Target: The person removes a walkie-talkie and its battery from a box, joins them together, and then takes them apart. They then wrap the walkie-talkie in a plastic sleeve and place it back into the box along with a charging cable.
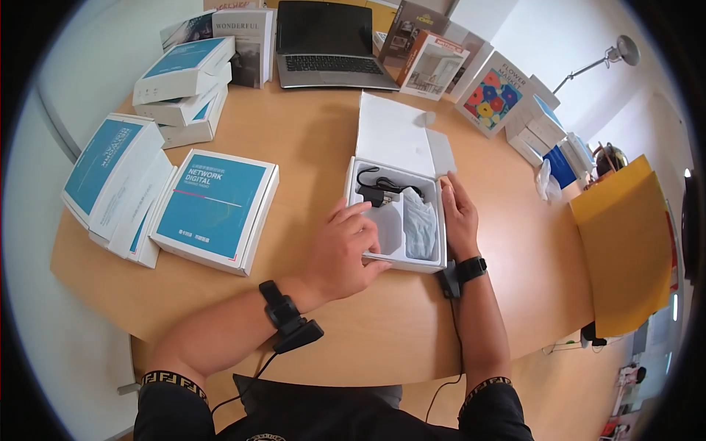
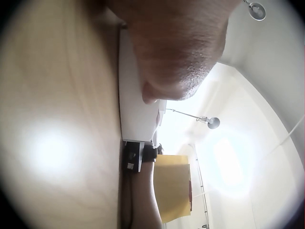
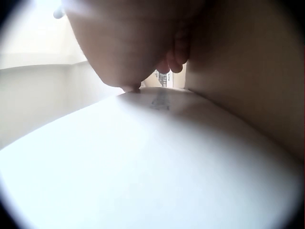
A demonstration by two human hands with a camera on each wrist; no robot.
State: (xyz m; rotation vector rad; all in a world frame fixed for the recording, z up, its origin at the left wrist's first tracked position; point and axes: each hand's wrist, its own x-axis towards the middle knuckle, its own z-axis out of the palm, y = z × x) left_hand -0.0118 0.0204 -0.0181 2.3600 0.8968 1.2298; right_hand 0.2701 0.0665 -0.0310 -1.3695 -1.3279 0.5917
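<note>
An open white box [image 1: 417, 265] stands at the middle of the table, its lid [image 1: 391, 128] folded back. Its tray holds a black cable and adapter [image 1: 376, 195] at the back left and a bag-wrapped item [image 1: 420, 226] on the right. The left hand [image 1: 340, 250] grips the box's front left corner, fingers bent over the left wall and thumb at the front. Along the right wall lies the right hand [image 1: 461, 220], its fingers fairly straight. The left wrist view shows the left hand [image 2: 174, 52] against the box side [image 2: 136, 105]; the right wrist view shows the right hand [image 3: 128, 43] by the white box wall [image 3: 143, 157].
A closed blue-and-white box [image 1: 213, 209] lies left, beside tilted boxes [image 1: 110, 176] and a stack [image 1: 184, 66]. Behind stand a laptop [image 1: 327, 44] and books [image 1: 434, 62]. At right are a flower-cover book [image 1: 493, 95], small boxes [image 1: 537, 128] and a yellow folder [image 1: 625, 246].
</note>
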